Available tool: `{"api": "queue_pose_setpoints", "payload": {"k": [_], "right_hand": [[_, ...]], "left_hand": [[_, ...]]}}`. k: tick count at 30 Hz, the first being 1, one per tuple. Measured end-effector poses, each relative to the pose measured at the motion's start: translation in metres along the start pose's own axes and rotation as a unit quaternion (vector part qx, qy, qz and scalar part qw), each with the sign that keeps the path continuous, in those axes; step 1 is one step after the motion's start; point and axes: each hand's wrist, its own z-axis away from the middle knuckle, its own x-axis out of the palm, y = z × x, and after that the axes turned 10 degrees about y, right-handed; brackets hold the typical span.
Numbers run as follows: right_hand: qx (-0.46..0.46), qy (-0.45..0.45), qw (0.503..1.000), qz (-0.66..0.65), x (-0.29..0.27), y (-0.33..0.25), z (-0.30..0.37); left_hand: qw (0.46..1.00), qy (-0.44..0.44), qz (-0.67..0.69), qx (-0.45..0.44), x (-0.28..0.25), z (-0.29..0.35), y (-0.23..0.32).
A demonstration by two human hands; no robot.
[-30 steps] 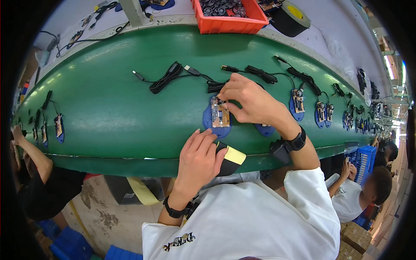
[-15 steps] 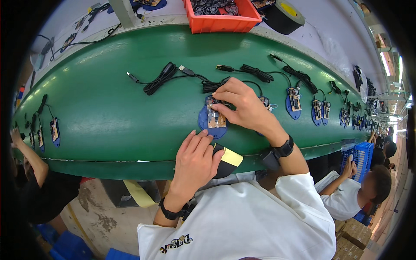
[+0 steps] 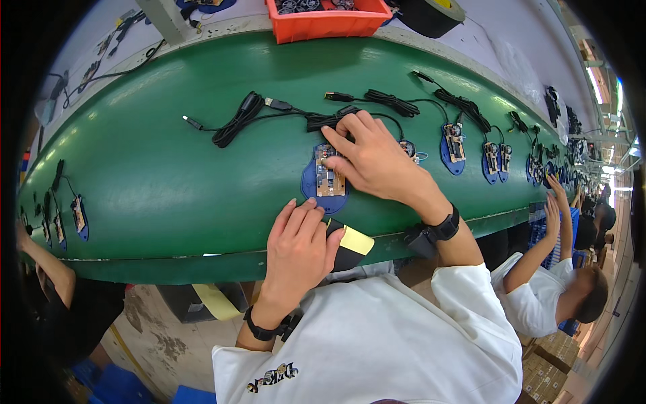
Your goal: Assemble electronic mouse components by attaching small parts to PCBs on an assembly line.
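Note:
A blue mouse base (image 3: 329, 203) with a brown circuit board (image 3: 330, 180) lies on the green bench in front of me. My right hand (image 3: 377, 161) is over its upper end. The thumb is on the board, and the index finger is apart from it, by the bundled black cable (image 3: 323, 122). Nothing shows between them. My left hand (image 3: 296, 236) has its fingertips by the base's lower edge. Its thumb is closed over a black piece with a yellow strip (image 3: 355, 241), partly hidden by the hand. Under my right hand, another mouse base (image 3: 408, 148) is mostly covered.
More mouse bases with cables, such as this one (image 3: 453, 151), line the green bench (image 3: 168, 175) to the right, with several at far left. An orange bin (image 3: 326, 27) of small parts and a black tape roll (image 3: 431, 19) stand behind. Co-workers sit on both sides.
My right index finger has moved up off the board's upper end toward the cable, spreading from the thumb. My left hand stays by the base. The right co-worker's hands have risen toward the bench.

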Motion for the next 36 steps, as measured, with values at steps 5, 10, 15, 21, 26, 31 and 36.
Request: {"api": "queue_pose_setpoints", "payload": {"k": [5, 10, 15, 21, 26, 31, 36], "right_hand": [[0.042, 0.056, 0.997, -0.045, 0.005, -0.006, 0.008], [0.050, 0.103, 0.975, -0.191, 0.020, 0.003, 0.014], [-0.003, 0.069, 0.989, -0.133, 0.020, -0.013, -0.010], [0.066, 0.000, 0.900, -0.432, -0.002, -0.059, 0.003], [0.104, 0.068, 0.868, -0.480, 0.013, -0.072, 0.004], [0.137, 0.065, 0.869, -0.472, 0.010, -0.073, 0.007], [0.108, 0.127, 0.879, -0.447, 0.020, -0.073, 0.013]], "left_hand": [[1.000, -0.002, 0.010, -0.004, 0.000, 0.002, -0.002], [0.999, -0.013, 0.045, 0.002, -0.007, -0.001, -0.004], [0.989, 0.032, 0.127, -0.067, -0.031, -0.008, -0.017], [0.958, 0.111, 0.230, -0.129, -0.040, -0.006, -0.033], [0.935, 0.107, 0.292, -0.170, -0.046, -0.002, -0.036], [0.936, 0.128, 0.289, -0.155, -0.048, -0.002, -0.029], [0.953, 0.096, 0.233, -0.169, -0.048, -0.001, -0.033]]}}
